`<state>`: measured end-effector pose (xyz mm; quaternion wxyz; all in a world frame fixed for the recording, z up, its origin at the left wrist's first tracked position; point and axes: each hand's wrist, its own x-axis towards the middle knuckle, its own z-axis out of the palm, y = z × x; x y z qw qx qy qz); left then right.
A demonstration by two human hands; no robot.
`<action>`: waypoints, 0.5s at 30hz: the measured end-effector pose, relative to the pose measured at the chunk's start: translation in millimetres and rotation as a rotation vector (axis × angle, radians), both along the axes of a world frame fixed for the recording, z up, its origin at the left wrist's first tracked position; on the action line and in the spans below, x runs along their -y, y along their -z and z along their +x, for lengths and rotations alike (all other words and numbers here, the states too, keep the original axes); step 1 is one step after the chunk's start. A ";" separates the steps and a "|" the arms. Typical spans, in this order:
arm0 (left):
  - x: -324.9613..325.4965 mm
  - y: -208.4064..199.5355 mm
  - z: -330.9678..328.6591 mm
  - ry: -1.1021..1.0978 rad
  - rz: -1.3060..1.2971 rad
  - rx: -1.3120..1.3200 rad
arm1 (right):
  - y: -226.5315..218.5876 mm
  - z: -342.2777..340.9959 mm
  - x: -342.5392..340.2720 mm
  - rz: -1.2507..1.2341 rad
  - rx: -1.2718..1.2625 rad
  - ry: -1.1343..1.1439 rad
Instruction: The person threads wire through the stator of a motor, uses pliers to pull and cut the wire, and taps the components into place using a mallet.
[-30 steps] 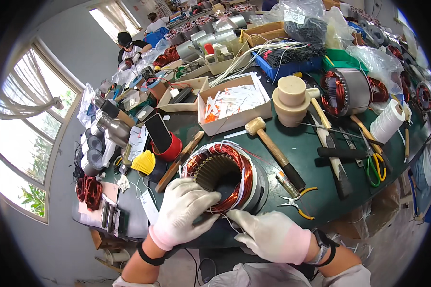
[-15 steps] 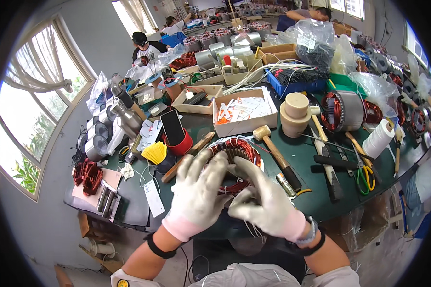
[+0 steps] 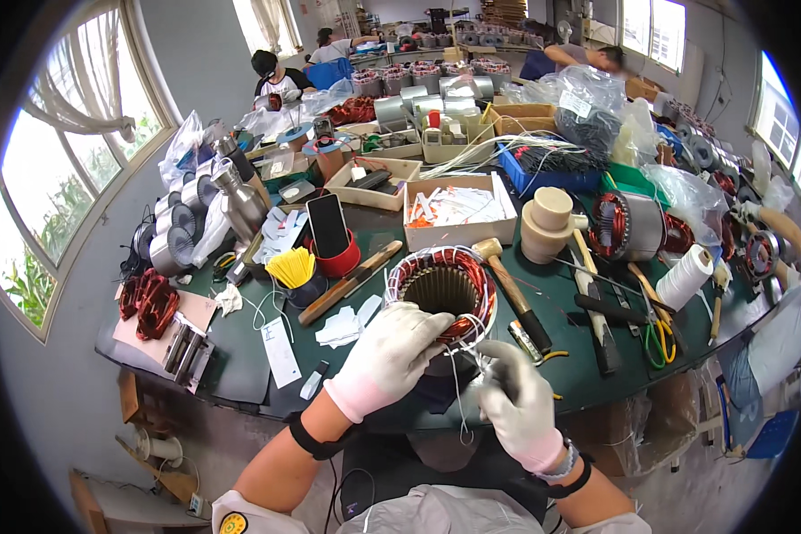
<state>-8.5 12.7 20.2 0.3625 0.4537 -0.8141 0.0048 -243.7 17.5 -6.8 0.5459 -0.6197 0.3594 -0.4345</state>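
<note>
- Stator (image 3: 440, 287), centre frame on the green counter (image 3: 556, 285): round, ribbed inside, glossy copper coils (image 3: 484, 301)!
- Left hand (image 3: 392, 358), fabric-gloved: grip half-curled, touching its near rim.
- Right hand (image 3: 518, 402): grip half-curled by thin white cord (image 3: 458, 392); can't tell whether either grip is clasping.

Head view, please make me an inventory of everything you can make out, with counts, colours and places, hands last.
Wound stator: one, copper-red and white, front centre
Cord: count unclear, white, hanging at the stator's near side
Mallet: one, wooden with black grip, right of the stator
Phone: one, black, in a red holder
Strips: uncounted, yellow, in a dark cup
Box: one, cream, behind the stator
Spool: one, white, right
Tray: one, blue, back right
Bench: one, green, beneath these
Other people: three, mixed clothing, background
Remaining clutter: too crowded to count
Left hand: one, white-gloved, on the stator
Right hand: one, white-gloved, beside the cord
</note>
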 end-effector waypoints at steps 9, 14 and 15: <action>-1.7 1.2 -0.6 0.011 0.026 -0.013 | -82.6 -45.7 -3.9 -0.810 0.037 -0.146; 0.9 4.3 -2.6 0.017 -0.025 -0.039 | 57.9 -181.6 -65.5 0.176 -0.167 -0.037; 1.1 4.6 -3.0 0.012 -0.016 -0.037 | 113.2 -222.1 -78.5 0.391 -0.368 0.074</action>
